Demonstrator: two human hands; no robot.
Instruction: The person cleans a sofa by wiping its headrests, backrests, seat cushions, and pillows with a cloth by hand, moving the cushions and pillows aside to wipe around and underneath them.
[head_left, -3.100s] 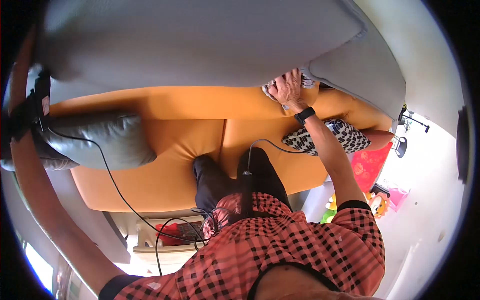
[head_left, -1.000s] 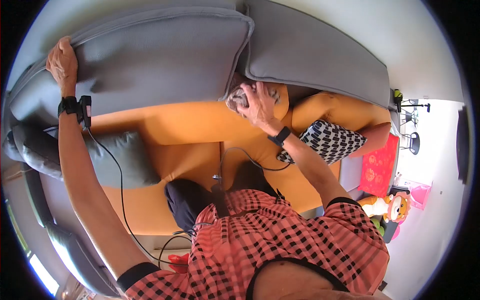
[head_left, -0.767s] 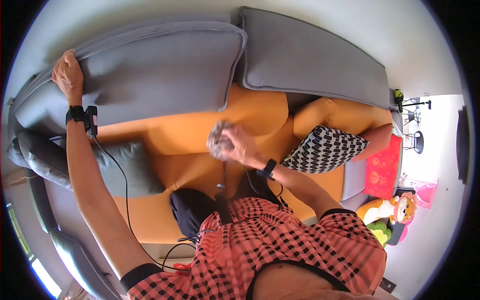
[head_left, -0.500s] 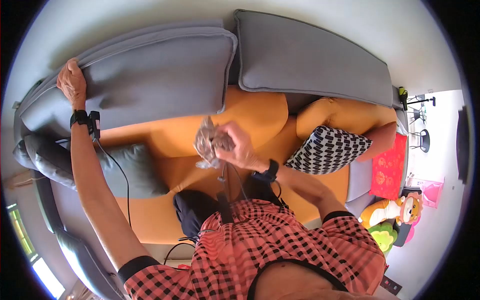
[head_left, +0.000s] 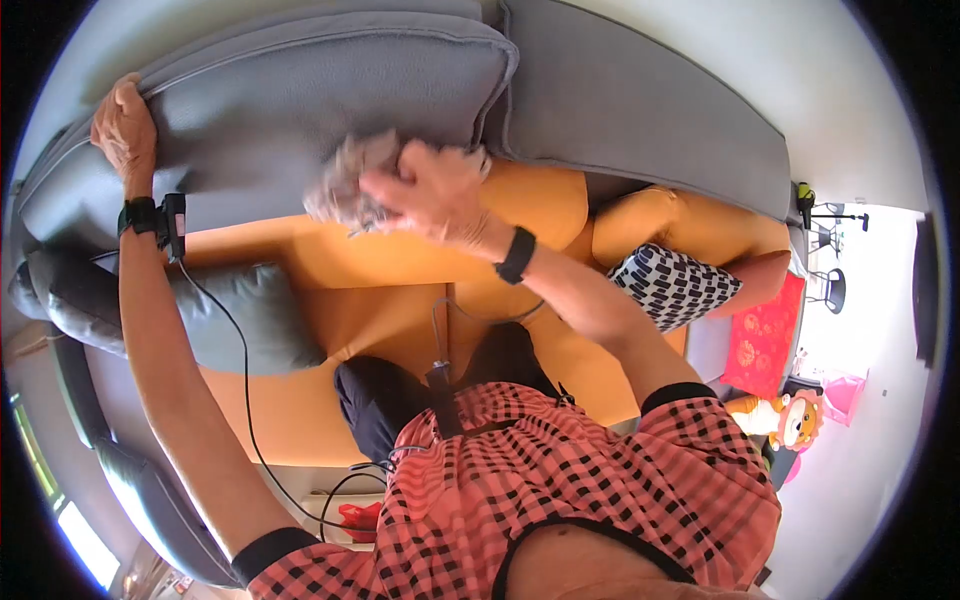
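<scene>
My left hand (head_left: 126, 132) is closed over the top edge of the left grey sofa back cushion (head_left: 300, 110), at the upper left. A crumpled greyish-brown cloth (head_left: 352, 182) is bunched in my right hand (head_left: 437, 192), smeared by motion. That hand is in front of the lower part of the same cushion, over the orange sofa seat (head_left: 380, 310); whether the cloth touches the cushion I cannot tell.
A second grey back cushion (head_left: 640, 110) stands to the right. Beneath it lie a black-and-white patterned pillow (head_left: 672, 285) and a red cloth (head_left: 765, 335). A dark grey pillow (head_left: 250, 315) rests at the left. A black cable (head_left: 243, 360) hangs from my left wrist.
My right hand has swung up and to the left with the cloth, from over the seat to the grey cushion. My left hand keeps its hold on the cushion edge; the view has shifted slightly.
</scene>
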